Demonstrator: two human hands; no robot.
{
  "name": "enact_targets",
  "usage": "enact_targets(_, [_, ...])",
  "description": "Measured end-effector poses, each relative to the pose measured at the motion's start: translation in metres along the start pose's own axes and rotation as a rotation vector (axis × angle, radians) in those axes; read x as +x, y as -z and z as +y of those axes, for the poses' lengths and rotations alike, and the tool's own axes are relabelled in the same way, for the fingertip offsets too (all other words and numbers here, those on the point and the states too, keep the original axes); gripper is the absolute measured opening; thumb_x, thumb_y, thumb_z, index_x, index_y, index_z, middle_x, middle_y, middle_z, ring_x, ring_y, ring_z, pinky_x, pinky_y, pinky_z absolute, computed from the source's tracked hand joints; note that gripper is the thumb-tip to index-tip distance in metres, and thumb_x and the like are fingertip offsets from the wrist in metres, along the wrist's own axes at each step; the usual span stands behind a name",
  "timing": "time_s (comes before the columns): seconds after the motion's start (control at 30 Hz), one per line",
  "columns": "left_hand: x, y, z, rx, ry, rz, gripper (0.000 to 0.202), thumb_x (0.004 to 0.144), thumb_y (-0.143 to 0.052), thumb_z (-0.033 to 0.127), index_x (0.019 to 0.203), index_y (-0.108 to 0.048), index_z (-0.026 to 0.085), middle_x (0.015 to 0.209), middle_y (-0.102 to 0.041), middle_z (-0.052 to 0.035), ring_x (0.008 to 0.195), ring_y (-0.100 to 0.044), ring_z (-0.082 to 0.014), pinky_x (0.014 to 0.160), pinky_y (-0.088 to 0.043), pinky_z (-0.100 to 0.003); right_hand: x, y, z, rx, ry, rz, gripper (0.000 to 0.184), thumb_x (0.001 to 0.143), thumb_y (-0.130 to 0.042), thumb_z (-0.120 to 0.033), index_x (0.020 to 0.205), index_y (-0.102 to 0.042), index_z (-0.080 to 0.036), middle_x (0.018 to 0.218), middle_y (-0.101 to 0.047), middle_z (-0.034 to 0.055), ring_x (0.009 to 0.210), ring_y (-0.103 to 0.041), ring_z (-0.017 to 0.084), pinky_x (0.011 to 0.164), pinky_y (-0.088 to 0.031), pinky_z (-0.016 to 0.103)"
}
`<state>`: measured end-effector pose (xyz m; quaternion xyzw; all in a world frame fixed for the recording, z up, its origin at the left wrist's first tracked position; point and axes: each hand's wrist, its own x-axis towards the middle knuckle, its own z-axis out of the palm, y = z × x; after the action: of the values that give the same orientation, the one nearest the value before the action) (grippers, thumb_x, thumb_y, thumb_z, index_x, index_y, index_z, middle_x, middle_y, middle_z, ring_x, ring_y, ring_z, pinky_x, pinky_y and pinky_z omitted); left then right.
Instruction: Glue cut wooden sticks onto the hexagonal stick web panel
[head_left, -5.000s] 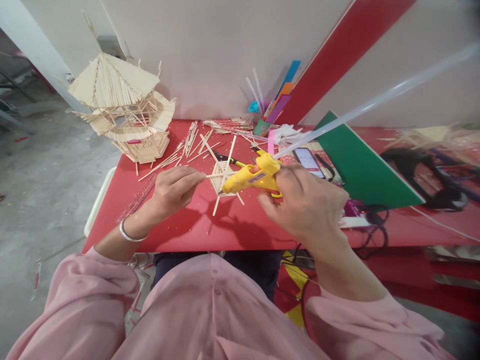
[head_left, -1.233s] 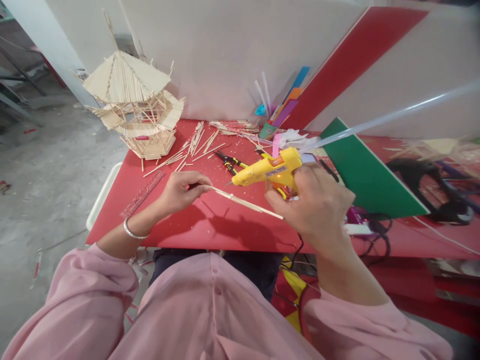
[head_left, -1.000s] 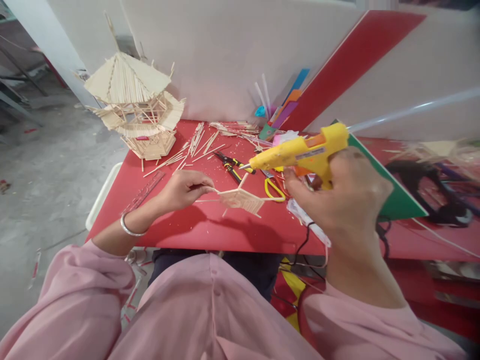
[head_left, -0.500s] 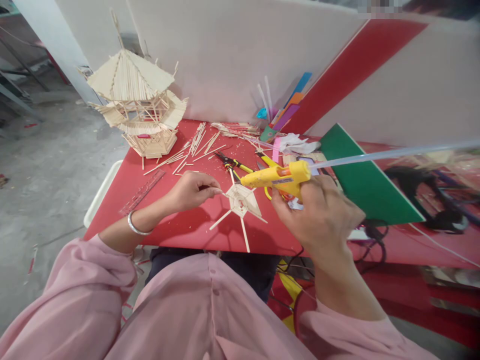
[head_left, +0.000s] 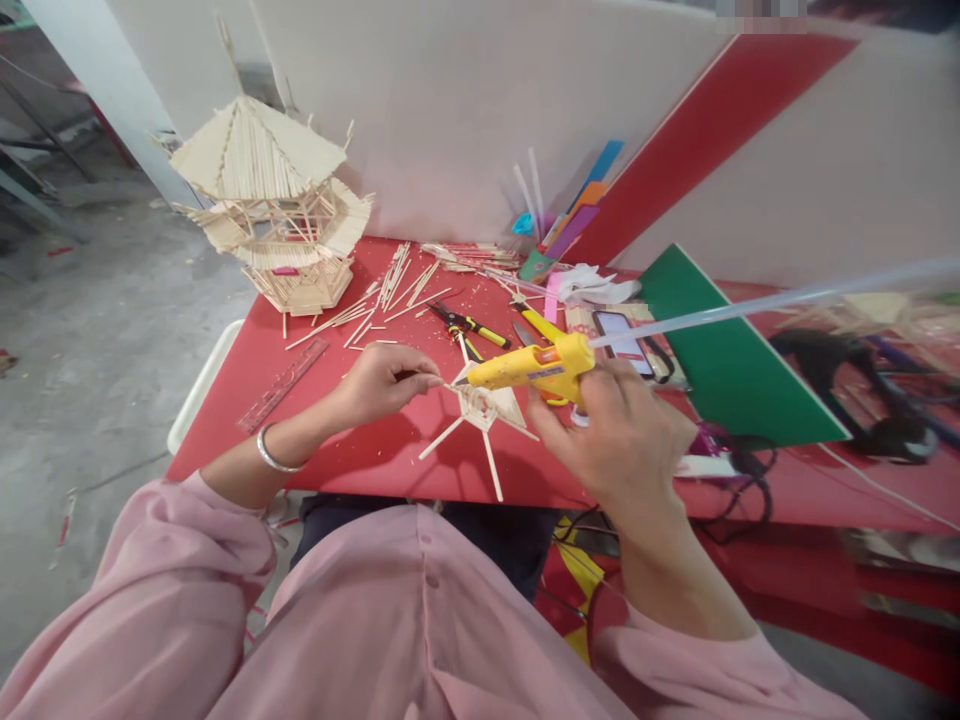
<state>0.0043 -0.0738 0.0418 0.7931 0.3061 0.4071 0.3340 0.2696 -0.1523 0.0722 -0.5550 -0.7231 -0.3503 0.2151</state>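
On the near side of the left hand [head_left: 394, 378], bare red table [head_left: 360, 460] leaves open room to the edge. The stick frame [head_left: 480, 408] and glue gun [head_left: 529, 370] fill most of the gap between the 2 hands. Beyond them, pliers [head_left: 486, 331] and loose sticks [head_left: 394, 280] obstruct the far side. Outward from the right hand [head_left: 630, 430], a long glue stick [head_left: 750, 309] and a green board [head_left: 739, 365] bar the way.

Clear ruler [head_left: 283, 386] on red table [head_left: 375, 462]; phone [head_left: 631, 354] near green board [head_left: 739, 365]; green cup [head_left: 534, 266] holding colored strips [head_left: 573, 232].
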Motion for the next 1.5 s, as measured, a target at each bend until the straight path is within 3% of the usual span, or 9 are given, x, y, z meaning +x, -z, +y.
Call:
enact_targets(0.27, [-0.003,-0.002,-0.002,0.036,-0.09,-0.006,0.022,0.093,-0.067,0.029,0.077,-0.072,0.015,0.061,-0.068,-0.0017,0.052,-0.057,-0.0094,0.053,-0.044,-0.02,0.004,-0.006,-0.003,-0.016,-0.025,-0.014,0.033,0.086,-0.066,-0.044,0.104,-0.067,-0.016,0.099,-0.071,0.0132,0.076,-0.063,0.021,0.058,-0.038,0.03])
enact_targets(0.53, [-0.007,-0.003,-0.022,0.36,-0.308,0.079,0.029,0.101,-0.056,0.034,0.081,-0.07,0.017,0.066,-0.068,-0.0034,0.058,-0.059,-0.0117,0.056,-0.041,-0.023,0.002,-0.004,0.001,0.023,-0.041,0.062,0.037,0.086,-0.066,-0.048,0.106,-0.065,-0.018,0.09,-0.071,0.0099,0.073,-0.064,0.022,0.059,-0.041,0.031])
enact_targets(0.7, [-0.011,-0.007,-0.029,0.486,-0.325,0.088,0.033,0.104,-0.05,0.038,0.086,-0.069,0.017,0.069,-0.067,-0.004,0.06,-0.058,-0.0125,0.056,-0.037,-0.025,0.0,-0.006,0.002,0.042,-0.071,0.143,0.038,0.085,-0.067,-0.047,0.11,-0.064,-0.018,0.094,-0.071,0.0122,0.078,-0.066,0.025,0.062,-0.044,0.033])
enact_targets(0.93, [-0.013,-0.007,-0.018,0.641,-0.35,0.023,0.03,0.104,-0.047,0.031,0.087,-0.067,0.017,0.072,-0.063,-0.005,0.061,-0.053,-0.0137,0.055,-0.033,-0.027,0.005,-0.012,-0.01,0.041,-0.021,0.038,0.035,0.09,-0.062,-0.039,0.116,-0.069,-0.016,0.101,-0.071,0.0139,0.078,-0.065,0.023,0.062,-0.041,0.031])
enact_targets(1.1, [-0.012,-0.007,-0.014,0.746,-0.378,-0.003,0.029,0.104,-0.045,0.024,0.085,-0.067,0.018,0.072,-0.062,-0.0044,0.06,-0.051,-0.0138,0.055,-0.033,-0.028,0.01,-0.015,-0.019,-0.007,0.012,-0.01,0.03,0.091,-0.062,-0.035,0.115,-0.071,-0.019,0.092,-0.07,0.0097,0.072,-0.063,0.02,0.064,-0.042,0.031])
enact_targets(1.37, [-0.01,-0.008,-0.02,0.791,-0.416,0.058,0.027,0.103,-0.049,0.024,0.085,-0.068,0.017,0.07,-0.064,-0.004,0.058,-0.051,-0.0133,0.054,-0.031,-0.027,0.002,-0.015,-0.018,0.04,0.029,0.056,0.031,0.09,-0.064,-0.038,0.112,-0.07,-0.018,0.094,-0.073,0.0096,0.072,-0.065,0.019,0.063,-0.043,0.03])
enact_targets(1.5, [-0.01,-0.005,-0.023,0.804,-0.435,0.085,0.027,0.102,-0.051,0.023,0.082,-0.067,0.017,0.068,-0.064,-0.0036,0.059,-0.053,-0.0136,0.054,-0.032,-0.027,-0.005,-0.013,-0.011,0.076,-0.009,0.011,0.03,0.087,-0.065,-0.04,0.108,-0.07,-0.018,0.096,-0.073,0.0114,0.077,-0.067,0.022,0.063,-0.043,0.03])
